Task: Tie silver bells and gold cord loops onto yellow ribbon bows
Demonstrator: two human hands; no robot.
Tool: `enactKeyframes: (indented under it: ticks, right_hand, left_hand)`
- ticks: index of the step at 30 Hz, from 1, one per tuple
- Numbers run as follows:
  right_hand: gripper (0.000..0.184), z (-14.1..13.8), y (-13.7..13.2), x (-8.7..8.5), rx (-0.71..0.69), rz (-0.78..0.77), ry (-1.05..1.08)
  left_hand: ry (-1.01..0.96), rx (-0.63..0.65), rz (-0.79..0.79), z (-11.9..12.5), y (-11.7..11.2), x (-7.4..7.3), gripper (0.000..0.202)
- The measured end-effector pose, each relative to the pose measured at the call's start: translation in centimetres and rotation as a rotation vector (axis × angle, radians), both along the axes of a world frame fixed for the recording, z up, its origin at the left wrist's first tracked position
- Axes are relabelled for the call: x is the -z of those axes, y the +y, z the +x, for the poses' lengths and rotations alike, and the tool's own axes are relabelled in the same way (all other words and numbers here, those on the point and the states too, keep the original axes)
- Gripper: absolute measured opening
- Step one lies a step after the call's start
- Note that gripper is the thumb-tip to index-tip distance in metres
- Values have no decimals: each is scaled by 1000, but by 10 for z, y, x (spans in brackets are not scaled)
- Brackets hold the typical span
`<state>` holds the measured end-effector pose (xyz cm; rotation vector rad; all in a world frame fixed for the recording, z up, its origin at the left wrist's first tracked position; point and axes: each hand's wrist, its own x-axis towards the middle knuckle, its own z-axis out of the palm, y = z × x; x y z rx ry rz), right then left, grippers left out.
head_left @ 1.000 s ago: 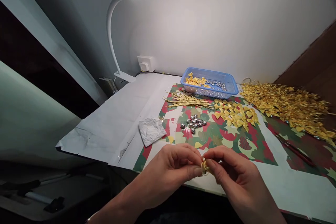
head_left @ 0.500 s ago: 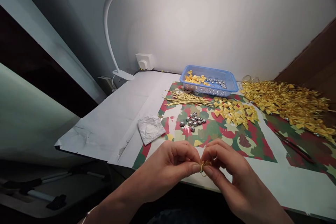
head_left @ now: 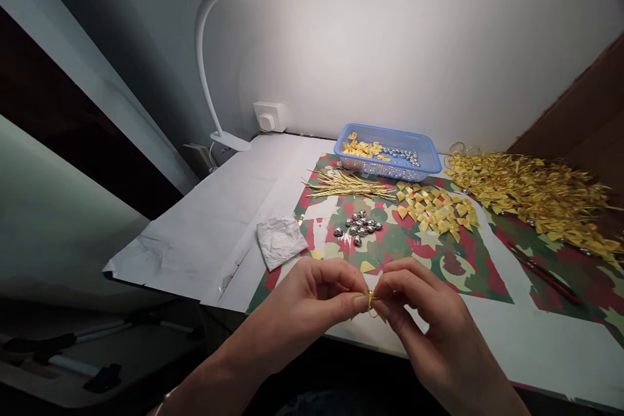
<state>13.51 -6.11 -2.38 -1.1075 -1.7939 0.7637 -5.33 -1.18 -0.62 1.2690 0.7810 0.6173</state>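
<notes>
- Pinching a small gold piece (head_left: 371, 299) between thumb and fingertips, the left hand (head_left: 324, 299) grips it from one side, the right hand (head_left: 433, 312) from the other; both are nearly closed, tips almost meeting.
- The piece is held up over the near edge of the worktop (head_left: 214, 201). A thin loop hangs below the fingertips, pointing down; fingers cover much of the rest, so its long axis cannot be told.
- Beyond the hands lie silver beads (head_left: 361, 229) in a loose cluster.
- Behind these, gold cords (head_left: 348, 184) run lengthwise left to right, beside yellow bows (head_left: 433, 208).
- A blue basket (head_left: 429, 172) stands at the back.
- Right: a gold heap (head_left: 526, 192).
</notes>
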Motion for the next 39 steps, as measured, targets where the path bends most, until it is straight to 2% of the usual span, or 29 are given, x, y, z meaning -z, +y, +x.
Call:
enactKeyframes:
  ticks: [12,22,26,29,34,39]
  right_hand:
    - [18,1,-2,3,72,98,-74]
    - [21,-1,-2,8,133,191,-121]
    - [19,-3,-4,9,158,232,-145]
    - [18,-4,-6,8,142,162,-85]
    - [13,-3,0,1,40,-131,139]
    - [16,4,6,-7,-14,-263,107]
  left_hand:
    - [52,-80,183,2,-2,-2,10]
    - [94,-106,251,3,-8,-4,14]
    - [149,-169,329,6,-9,-7,17]
    - [143,-178,340,8,-10,-8,17]
    - [108,-148,286,8,-11,-8,13]
    - [132,-147,214,6,-12,-7,8]
